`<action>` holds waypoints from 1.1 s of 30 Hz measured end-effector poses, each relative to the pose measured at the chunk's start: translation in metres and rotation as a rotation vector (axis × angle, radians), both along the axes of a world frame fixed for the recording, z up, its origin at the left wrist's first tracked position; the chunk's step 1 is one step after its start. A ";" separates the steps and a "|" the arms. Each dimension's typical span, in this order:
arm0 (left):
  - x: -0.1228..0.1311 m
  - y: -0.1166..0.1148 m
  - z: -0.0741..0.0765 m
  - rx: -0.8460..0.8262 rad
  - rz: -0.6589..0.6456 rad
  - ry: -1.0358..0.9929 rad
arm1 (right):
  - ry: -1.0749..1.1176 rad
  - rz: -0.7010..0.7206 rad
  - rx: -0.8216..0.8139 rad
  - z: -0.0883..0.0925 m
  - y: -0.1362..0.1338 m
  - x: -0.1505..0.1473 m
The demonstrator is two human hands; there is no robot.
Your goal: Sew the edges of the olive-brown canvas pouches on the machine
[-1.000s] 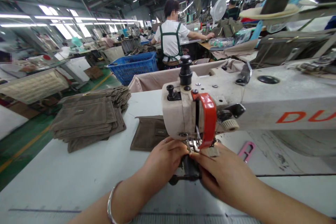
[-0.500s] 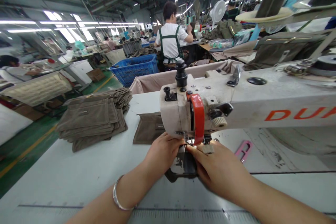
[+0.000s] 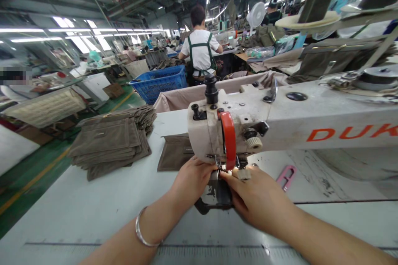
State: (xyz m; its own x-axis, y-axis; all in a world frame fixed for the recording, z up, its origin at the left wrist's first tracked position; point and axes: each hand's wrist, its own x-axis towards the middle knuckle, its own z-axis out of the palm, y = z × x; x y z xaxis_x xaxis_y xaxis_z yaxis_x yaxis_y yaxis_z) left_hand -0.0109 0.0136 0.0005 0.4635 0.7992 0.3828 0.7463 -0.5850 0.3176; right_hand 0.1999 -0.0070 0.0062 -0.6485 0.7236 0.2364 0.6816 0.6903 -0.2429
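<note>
A white sewing machine (image 3: 205, 128) with an orange guard (image 3: 229, 140) stands in front of me. A brown fabric piece (image 3: 172, 155) with a small dark label lies on the table, partly hidden behind the machine head and my left hand. My left hand (image 3: 194, 178) is closed at the fabric's near edge, fingertips just left of the presser foot. My right hand (image 3: 253, 190) is closed on the other side, its thumb and forefinger pressed close to the foot. The fabric between the fingertips is mostly hidden.
A stack of brown fabric pieces (image 3: 107, 140) sits at the left. A pink thread snipper (image 3: 286, 177) lies right of my right hand. Ruler markings (image 3: 186, 251) run along the front edge. Beyond are a blue basket (image 3: 161, 83) and a seated person (image 3: 200, 51).
The machine appears slightly further left as the view shifts. Both hands stay beside the presser foot with little visible movement. The person ahead has lowered a raised arm.
</note>
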 end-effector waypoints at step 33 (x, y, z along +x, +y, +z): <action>0.020 -0.012 0.064 -0.658 0.062 -0.067 | 0.012 0.129 -0.027 0.003 -0.008 0.000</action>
